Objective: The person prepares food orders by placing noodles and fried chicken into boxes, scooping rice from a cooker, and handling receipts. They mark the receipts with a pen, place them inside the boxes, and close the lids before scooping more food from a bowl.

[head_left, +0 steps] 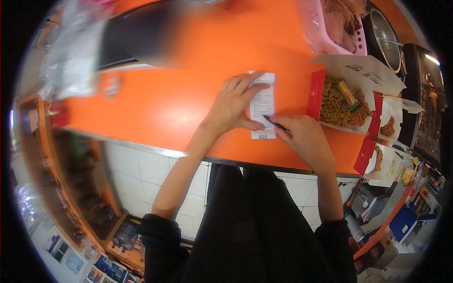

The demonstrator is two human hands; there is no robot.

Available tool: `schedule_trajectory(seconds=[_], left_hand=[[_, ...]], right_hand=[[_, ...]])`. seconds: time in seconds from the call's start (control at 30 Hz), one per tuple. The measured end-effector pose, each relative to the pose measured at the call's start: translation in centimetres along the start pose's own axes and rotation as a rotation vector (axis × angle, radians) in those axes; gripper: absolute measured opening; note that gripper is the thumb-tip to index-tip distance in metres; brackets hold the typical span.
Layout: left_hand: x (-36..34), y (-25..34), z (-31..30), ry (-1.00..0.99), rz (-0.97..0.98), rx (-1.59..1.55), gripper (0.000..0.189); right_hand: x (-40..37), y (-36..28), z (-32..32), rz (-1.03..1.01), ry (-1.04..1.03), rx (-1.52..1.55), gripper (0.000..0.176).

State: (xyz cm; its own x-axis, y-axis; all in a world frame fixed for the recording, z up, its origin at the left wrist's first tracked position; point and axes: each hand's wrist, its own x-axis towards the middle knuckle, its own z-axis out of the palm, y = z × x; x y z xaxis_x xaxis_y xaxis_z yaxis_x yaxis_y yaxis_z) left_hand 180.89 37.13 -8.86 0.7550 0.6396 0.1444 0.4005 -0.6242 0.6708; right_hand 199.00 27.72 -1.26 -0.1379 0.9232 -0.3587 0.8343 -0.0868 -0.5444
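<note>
A long printed receipt point(263, 101) lies on the orange counter point(160, 104), with a code printed at its near end. My left hand point(233, 101) rests with fingers spread over the receipt's far part and left edge, pressing it flat. In my right hand point(302, 137) is a dark pen point(276, 123), gripped between the fingers, its tip on or just above the printed lines. To the right of that hand stands an open takeaway box point(316, 94) of fried noodles point(335, 101), with a green and yellow packet point(347, 95) on top.
Two smaller open boxes with fried pieces point(388, 127) stand right of the noodles. A pink basket point(325, 40) holding plastic bags is at the back right, beside a round metal pot point(386, 40). Clear plastic bags point(71, 56) and a blurred dark object point(141, 35) lie at left.
</note>
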Motion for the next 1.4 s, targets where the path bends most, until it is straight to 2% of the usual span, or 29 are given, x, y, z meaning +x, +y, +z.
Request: schedule_trajectory(seconds=[0.2,0.3,0.5,0.6,0.7,0.8,0.9,1.0,1.1,1.17,1.23,1.27,1.33,1.4], left_hand=[[-0.1,-0.1,0.1,-0.004,0.001,0.006,0.083],[-0.1,-0.1,0.1,-0.015,-0.015,0.010,0.084],[-0.1,-0.2,0.3,0.003,-0.013,0.005,0.084],[-0.1,-0.2,0.1,0.007,-0.008,0.018,0.084],[0.1,-0.2,0.1,0.006,0.004,0.026,0.085],[0.0,-0.3,0.2,-0.003,0.007,0.024,0.087],[-0.2,-0.3,0.3,-0.008,0.000,0.024,0.089],[0.0,-0.4,0.2,-0.013,0.003,0.036,0.090],[-0.1,-0.2,0.1,-0.010,0.009,0.031,0.090],[-0.1,-0.2,0.0,-0.011,0.006,0.033,0.090],[-0.1,-0.2,-0.1,-0.020,0.002,0.041,0.091],[-0.1,-0.1,0.0,-0.018,0.000,0.039,0.091],[0.0,-0.2,0.0,-0.010,0.001,0.037,0.092],[0.0,0.0,0.0,0.006,-0.001,0.018,0.092]], right_hand=[[2.9,1.6,-0.7,-0.103,0.100,-0.159,0.020],[1.4,0.7,-1.3,-0.080,0.009,-0.148,0.020],[0.9,-0.2,-1.4,0.110,-0.101,-0.086,0.020],[0.9,-0.3,-0.2,0.003,0.015,-0.020,0.021],[2.8,-0.9,0.1,0.007,0.126,-0.001,0.020],[3.3,-1.3,0.0,-0.001,0.042,-0.116,0.019],[2.8,-0.4,0.4,-0.043,0.215,-0.115,0.020],[2.7,-2.1,-0.9,0.101,-0.132,-0.227,0.023],[1.7,-1.3,-1.6,-0.079,0.176,-0.161,0.028],[0.9,-0.6,-4.3,-0.201,0.488,-0.274,0.037],[0.1,1.0,-8.2,-0.246,0.798,-0.349,0.039],[0.0,1.6,-10.4,-0.215,0.872,-0.575,0.038],[-0.6,4.2,-13.1,-0.110,0.854,-0.712,0.035],[-1.7,6.7,-14.5,0.027,0.685,-0.529,0.033]])
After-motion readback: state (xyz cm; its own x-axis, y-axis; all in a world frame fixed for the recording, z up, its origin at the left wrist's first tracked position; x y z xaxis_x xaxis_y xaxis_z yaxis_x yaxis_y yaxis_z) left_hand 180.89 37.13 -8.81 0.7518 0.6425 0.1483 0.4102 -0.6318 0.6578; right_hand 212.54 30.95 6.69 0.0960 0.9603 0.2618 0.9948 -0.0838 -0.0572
